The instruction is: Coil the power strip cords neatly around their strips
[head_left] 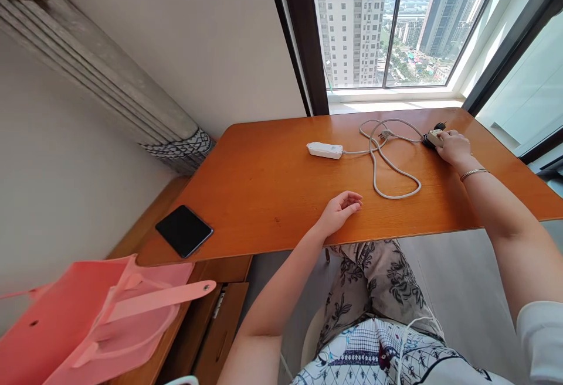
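While the right hand (454,147) is pinching a pale, blocky plastic adapter (434,138) right of the white, oblong plastic power strip (324,150), the half-open, empty left hand (341,211) is lying bodyward of it, dragging possibly snagging its looped white cord (397,197).

Far: dk-framed window (391,39), daylight in, high-rises (360,33) outside. Near it, brown wood table (250,186). L: pale wall (211,39), grey curtain (109,68). Near: grey flr (444,273).
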Available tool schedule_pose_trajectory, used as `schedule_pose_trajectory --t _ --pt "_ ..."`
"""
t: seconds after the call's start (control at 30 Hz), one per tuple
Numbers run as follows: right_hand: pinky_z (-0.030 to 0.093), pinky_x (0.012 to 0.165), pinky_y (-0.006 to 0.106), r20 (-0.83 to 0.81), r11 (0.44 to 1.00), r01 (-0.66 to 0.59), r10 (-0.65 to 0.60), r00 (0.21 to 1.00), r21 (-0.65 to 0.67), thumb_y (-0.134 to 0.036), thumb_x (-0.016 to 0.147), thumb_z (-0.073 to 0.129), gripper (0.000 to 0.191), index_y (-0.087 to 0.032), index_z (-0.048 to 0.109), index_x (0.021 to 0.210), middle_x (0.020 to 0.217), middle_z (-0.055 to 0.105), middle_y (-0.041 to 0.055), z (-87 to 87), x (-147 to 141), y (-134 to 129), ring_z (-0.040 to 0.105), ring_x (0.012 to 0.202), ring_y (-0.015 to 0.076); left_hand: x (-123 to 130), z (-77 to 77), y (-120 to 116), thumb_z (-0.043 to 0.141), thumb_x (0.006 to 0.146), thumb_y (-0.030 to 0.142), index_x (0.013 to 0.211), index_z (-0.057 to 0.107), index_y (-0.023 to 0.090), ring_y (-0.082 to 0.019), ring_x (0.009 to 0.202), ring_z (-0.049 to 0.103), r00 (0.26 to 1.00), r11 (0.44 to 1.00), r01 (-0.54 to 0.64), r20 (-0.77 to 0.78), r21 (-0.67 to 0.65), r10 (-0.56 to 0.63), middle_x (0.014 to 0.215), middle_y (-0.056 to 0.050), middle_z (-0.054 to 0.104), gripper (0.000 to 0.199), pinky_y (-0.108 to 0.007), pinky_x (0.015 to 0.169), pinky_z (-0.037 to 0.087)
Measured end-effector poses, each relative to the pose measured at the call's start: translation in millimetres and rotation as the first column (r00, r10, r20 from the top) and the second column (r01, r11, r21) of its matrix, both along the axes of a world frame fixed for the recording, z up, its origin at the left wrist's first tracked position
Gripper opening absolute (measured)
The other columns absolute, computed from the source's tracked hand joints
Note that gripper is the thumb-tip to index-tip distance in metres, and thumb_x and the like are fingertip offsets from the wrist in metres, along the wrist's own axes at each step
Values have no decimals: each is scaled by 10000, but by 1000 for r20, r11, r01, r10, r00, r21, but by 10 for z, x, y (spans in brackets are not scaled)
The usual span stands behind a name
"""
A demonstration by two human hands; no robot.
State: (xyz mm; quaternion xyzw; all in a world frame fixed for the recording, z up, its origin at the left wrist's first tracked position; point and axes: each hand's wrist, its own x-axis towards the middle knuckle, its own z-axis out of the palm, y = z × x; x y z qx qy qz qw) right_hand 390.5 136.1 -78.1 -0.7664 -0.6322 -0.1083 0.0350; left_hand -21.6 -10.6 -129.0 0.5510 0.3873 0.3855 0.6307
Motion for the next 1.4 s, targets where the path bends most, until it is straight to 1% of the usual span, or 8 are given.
schedule_pose_trajectory --t 0.3,0.4,0.53,0.73,0.9,1.13,1.27,1.4 --pt "476 886 432 17 999 14 -14 1000 -34 -235 906 512 497 -177 597 1392 1387 604 202 22 2 144 621 1144 346 1 0 -13 789 764 420 1026 663 174 -183 970 632 1000 1000 3 -16 20 -3 984 -51 690 381 -362 954 517" --pt "468 873 425 20 1000 -6 6 1000 -8 -198 931 463 452 -152 625 1351 1362 635 207 9 3 187 625 1125 332 3 -1 -9 790 769 418 1027 664 171 -180 959 632 1000 999 8 -24 34 -7 981 -54 693 379 -357 945 514" --pt "436 930 466 68 995 -69 64 996 67 -143 975 377 396 -131 694 1211 1243 709 216 -4 -36 233 561 1213 360 2 -11 -4 790 771 416 1024 669 169 -177 943 634 999 999 17 -34 44 -15 977 -57 700 373 -353 936 513" --pt "479 837 433 62 999 -20 18 998 43 -139 1011 309 439 -113 655 1278 1256 694 249 -30 -98 308 593 1183 366 -14 -30 -13 781 795 417 1037 675 174 -183 964 648 999 998 21 -38 55 -19 999 -63 712 360 -358 948 518" --pt "499 941 458 5 996 -45 45 999 83 -112 1001 309 461 -113 640 1322 1334 650 240 -120 -43 348 568 1252 356 -20 -17 -23 763 810 410 1053 676 170 -183 974 642 997 998 22 -74 66 -17 1013 -67 706 352 -354 953 511" --pt "455 1114 522 -84 994 -63 71 994 92 -90 896 441 623 -86 470 1518 1562 454 244 -304 52 410 465 1393 361 -5 -4 -19 767 805 417 1046 671 173 -192 984 645 997 998 19 -76 65 -14 1013 -69 705 356 -362 957 515" --pt "375 1200 557 -134 991 -90 104 986 101 -114 846 499 702 -81 436 1544 1593 431 236 -334 88 419 410 1460 369 -1 2 -16 775 795 423 1044 668 169 -187 965 640 997 998 18 -72 64 -13 998 -66 702 371 -365 960 514" --pt "378 1197 549 -206 994 -60 78 975 92 -131 865 477 692 -60 427 1551 1640 354 252 -332 20 350 405 1467 381 -6 -1 -9 781 793 433 1037 671 174 -186 962 642 998 997 22 -68 68 -17 995 -64 702 373 -363 955 516"
